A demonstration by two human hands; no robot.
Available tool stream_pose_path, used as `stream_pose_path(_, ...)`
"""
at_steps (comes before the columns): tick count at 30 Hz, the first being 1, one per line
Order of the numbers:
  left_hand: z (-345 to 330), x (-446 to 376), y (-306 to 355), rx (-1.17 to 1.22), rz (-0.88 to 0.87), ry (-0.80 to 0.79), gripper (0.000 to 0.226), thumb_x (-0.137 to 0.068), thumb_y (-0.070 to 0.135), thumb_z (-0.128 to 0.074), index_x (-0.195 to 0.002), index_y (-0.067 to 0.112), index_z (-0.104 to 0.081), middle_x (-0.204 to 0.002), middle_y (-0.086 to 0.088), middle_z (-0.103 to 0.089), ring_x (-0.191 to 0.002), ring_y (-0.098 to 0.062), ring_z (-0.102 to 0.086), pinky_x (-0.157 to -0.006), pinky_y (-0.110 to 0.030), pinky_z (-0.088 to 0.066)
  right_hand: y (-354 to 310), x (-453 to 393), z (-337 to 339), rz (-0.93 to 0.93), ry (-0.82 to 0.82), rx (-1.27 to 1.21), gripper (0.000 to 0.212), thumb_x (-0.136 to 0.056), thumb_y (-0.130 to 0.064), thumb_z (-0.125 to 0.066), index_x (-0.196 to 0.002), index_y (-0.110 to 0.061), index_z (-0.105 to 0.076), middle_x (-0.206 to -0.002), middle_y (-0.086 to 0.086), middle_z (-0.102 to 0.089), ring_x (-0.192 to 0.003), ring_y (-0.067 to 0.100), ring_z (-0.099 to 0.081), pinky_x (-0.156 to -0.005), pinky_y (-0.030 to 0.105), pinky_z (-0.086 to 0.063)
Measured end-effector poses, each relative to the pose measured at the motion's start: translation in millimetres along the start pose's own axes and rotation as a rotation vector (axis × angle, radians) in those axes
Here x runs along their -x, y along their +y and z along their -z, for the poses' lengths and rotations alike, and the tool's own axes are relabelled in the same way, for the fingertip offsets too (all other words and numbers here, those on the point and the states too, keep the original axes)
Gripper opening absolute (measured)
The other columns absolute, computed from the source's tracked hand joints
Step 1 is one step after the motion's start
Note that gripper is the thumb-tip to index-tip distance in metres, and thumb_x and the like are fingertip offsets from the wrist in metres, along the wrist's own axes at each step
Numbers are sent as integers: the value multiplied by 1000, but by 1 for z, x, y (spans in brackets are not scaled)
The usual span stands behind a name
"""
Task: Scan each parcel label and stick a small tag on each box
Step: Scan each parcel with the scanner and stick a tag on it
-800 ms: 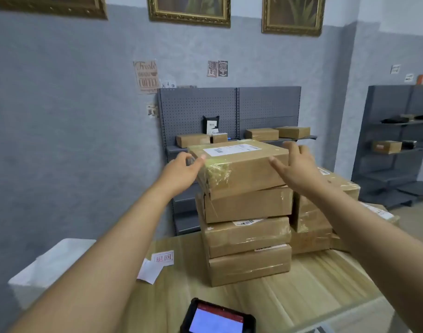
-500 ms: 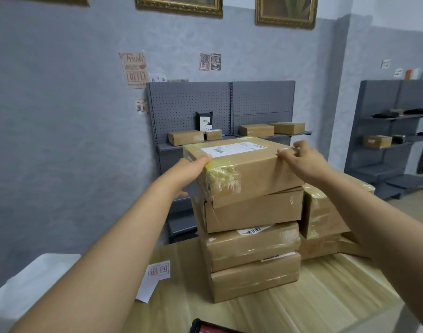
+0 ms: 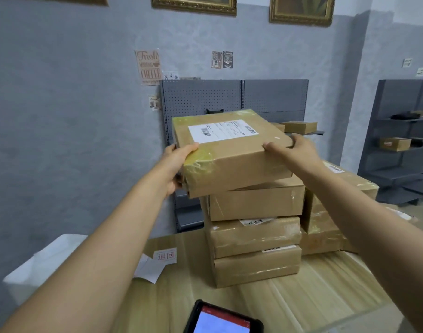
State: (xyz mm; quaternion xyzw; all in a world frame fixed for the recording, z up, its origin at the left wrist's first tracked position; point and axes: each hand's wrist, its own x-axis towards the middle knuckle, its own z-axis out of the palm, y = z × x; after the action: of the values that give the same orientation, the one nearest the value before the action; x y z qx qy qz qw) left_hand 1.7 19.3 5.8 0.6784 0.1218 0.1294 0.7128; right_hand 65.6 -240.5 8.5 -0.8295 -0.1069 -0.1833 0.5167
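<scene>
top box (image 3: 232, 150) tilted on stack (image 3: 255, 239), scanner (image 3: 221, 318) in front, tags (image 3: 166, 255) left

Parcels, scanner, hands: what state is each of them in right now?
Top parcel: tilted, held at both ends, label face up.
Left hand: gripping the parcel's left end.
Right hand: gripping its right end.
Stacked parcels: taped shut, resting on the table.
Handheld scanner: lying on the table, screen lit.

Brown box (image 3: 237, 162) with white barcoded label (image 3: 222, 131), yellowish tape; pale wood-grain table (image 3: 325, 292).
</scene>
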Motion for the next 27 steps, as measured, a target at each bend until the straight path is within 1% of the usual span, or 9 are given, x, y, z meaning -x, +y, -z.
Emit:
stream_pose_path(2,17,21,3,87,-63,33,56,-83,34,-68,-134,23,-46,-106,-5,-70,-75,-21,-72,-57,-37,-56,-13,13,-4,5,-28,-77,77,-67,-58,-71,-128,-16,-51,-129,6,-51,-110,22,-56,-92,41,-49)
stream_pose_path(4,39,46,3,149,-91,61,44,-85,28,-64,-127,19,-54,-98,-4,-72,-66,-17,-71,-52,-30,-55,-23,29,-10,6,-67,-123,76,-64,-59,-71,-124,-18,-48,-125,5,-51,-106,21,-56,-79,35,-48)
stream_pose_path(9,92,110,-9,184,-129,144,20,-87,20,-60,-107,22,-62,-93,-3,-73,-72,-18,-71,-65,-31,-55,-46,77,-39,20,-187,-163,60,-73,-54,-70,-115,-20,-42,-110,-1,-55,-88,11,-56,-64,31,-43)
stream_pose_path(12,120,147,-18,173,-142,196,22,-87,17,-59,-108,24,-60,-89,0,-75,-72,-17,-72,-57,-29,-56,-59,110,-55,63,-301,-161,66,-77,-49,-70,-128,-16,-44,-114,-1,-56,-97,16,-57,-76,31,-46)
stream_pose_path(15,152,175,-32,131,-147,243,37,-85,16,-62,-121,21,-54,-101,-4,-74,-81,-18,-72,-57,-29,-56,-66,144,-71,67,-428,-186,60,-77,-45,-73,-123,-13,-51,-116,3,-62,-101,20,-61,-90,39,-51)
stream_pose_path(19,184,203,-57,-24,-51,306,59,-83,22,-65,-136,21,-38,-112,-5,-66,-87,-18,-69,-61,-29,-53,-60,186,-90,18,-494,-132,63,-74,-49,-75,-119,-13,-48,-116,6,-60,-101,21,-60,-88,38,-52)
stream_pose_path(23,206,226,-88,-200,95,311,77,-72,45,-76,-137,29,-39,-112,5,-65,-93,-17,-69,-76,-34,-55,-44,228,-106,-84,-576,-46,76,-73,-56,-73,-127,-10,-44,-121,7,-56,-102,22,-59,-78,33,-51)
stream_pose_path(25,217,237,-103,-276,170,291,71,-71,49,-77,-132,37,-42,-111,9,-66,-90,-14,-69,-72,-31,-56,-35,250,-114,-112,-588,-29,75,-73,-52,-74,-127,-9,-44,-121,7,-56,-101,22,-59,-75,31,-49)
stream_pose_path(27,225,246,-118,-278,205,268,57,-76,42,-76,-124,38,-46,-109,13,-66,-82,-6,-70,-61,-23,-55,-27,272,-124,-152,-588,-46,73,-73,-47,-76,-125,-6,-45,-122,8,-56,-103,23,-59,-82,36,-52)
